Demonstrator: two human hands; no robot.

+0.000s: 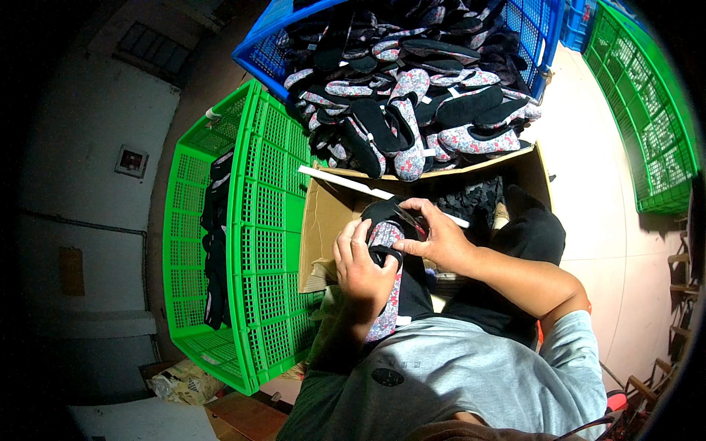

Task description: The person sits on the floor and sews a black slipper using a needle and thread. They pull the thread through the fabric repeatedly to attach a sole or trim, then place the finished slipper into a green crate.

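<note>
Over my lap lies a slipper [385, 321] in pink, red and grey floral cloth with black parts. My left hand [359, 270] grips it from the left, fingers bent over its upper and the thumb near a black-edged opening. My right hand [440, 239] pinches at the far end from the right, thumb on the floral cloth and fingers against a dark part. A bit of red shows under the right fingers, too small to make out. A small white tab [403, 320] sticks out of the near side.
A cardboard box [318, 220] stands before my knees, a white strip [342, 181] across it. Beyond, a blue crate [259, 57] overflows with floral and black slippers [412, 110]. A green crate [268, 272] with dark items stands at left; another green crate [647, 117] is far right.
</note>
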